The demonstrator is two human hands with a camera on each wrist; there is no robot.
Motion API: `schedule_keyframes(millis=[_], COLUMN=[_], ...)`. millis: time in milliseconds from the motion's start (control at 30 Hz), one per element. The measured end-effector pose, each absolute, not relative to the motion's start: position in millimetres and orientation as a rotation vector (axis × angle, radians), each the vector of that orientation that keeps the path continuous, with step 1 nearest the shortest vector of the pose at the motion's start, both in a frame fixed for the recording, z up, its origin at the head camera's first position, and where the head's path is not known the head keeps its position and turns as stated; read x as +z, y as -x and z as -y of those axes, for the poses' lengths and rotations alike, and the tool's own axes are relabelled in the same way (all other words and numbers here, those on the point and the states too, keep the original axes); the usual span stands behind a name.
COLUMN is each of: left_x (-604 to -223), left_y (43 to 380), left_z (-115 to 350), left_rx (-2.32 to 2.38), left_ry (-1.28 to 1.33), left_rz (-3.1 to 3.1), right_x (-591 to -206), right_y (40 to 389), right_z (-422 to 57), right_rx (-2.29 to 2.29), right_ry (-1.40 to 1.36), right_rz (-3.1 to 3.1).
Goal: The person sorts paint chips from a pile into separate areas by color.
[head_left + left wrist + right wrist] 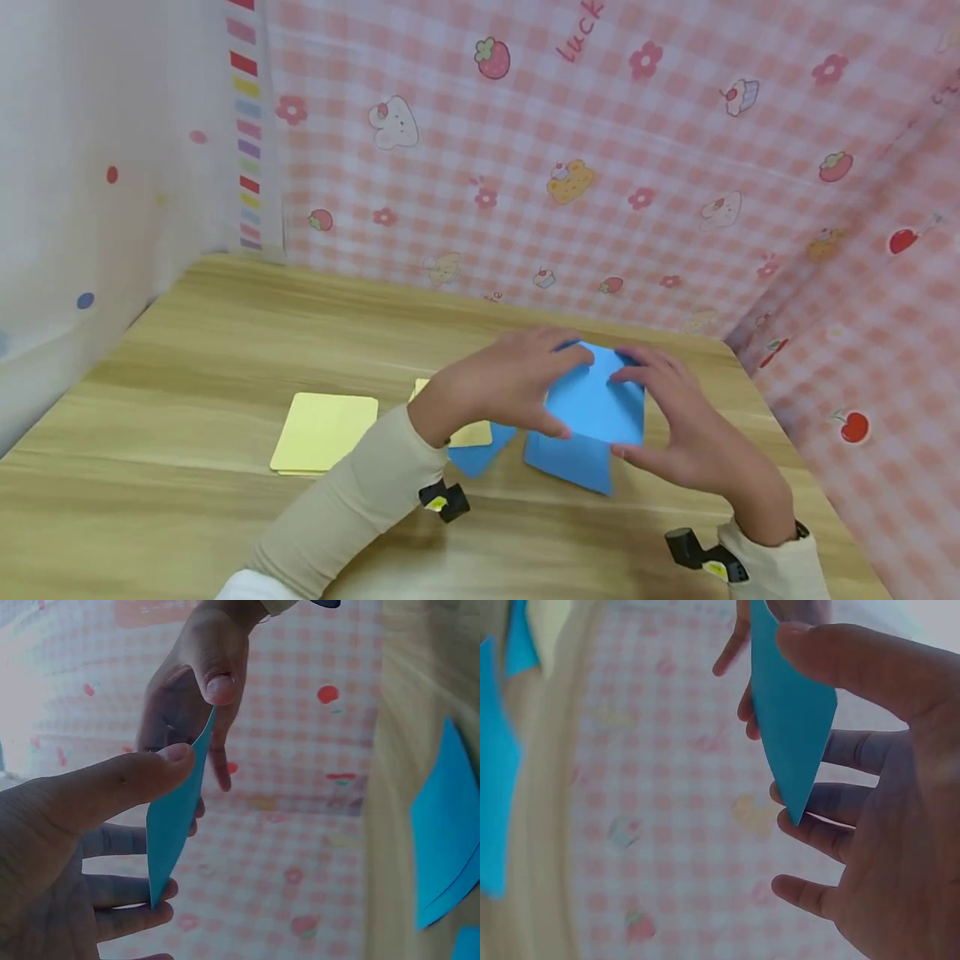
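Note:
A blue square sheet (596, 400) is held up off the table, tilted, between both hands. My left hand (510, 379) grips its left edge, thumb on the near face and fingers behind, as the left wrist view shows with the sheet (176, 821) nearly edge-on. On the opposite edge my right hand (686, 429) pinches the sheet (795, 712) the same way, its little finger free of it. Below the raised sheet, more blue squares (570, 468) lie on the wooden table.
Left of the hands lies a small stack of yellow squares (322, 433). Partly hidden by the left forearm, other yellow squares (472, 434) overlap a blue square (480, 457). Pink checked cloth (480, 150) stands behind the table (225, 333) and along its right side; white cloth hangs at left.

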State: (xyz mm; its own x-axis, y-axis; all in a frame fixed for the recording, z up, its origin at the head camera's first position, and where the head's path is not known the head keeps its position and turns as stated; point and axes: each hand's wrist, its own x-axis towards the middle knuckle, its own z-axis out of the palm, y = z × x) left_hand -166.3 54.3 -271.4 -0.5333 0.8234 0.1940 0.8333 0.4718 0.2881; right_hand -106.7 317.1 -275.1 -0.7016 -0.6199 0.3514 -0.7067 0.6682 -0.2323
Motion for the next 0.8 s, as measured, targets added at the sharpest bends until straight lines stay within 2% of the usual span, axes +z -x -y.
schedule_keyframes(millis=[400,600,800], left_x=[-336,-361,-365], left_y=[201,201,199], left_z=[-107,-122,-123], left_rx=[-0.477,-0.297,-0.268], left_ry=[1.592,1.564,1.539], left_rz=[3.028,3.152,3.162], right_x=[-335,-356,-365], right_y=[131,135,136], right_z=[-337,-331,-330], right_rx=[0.459,0.364,0.383], right_ry=[-0.848,-0.878,-0.853], right_rz=[3.125,3.25,3.26])
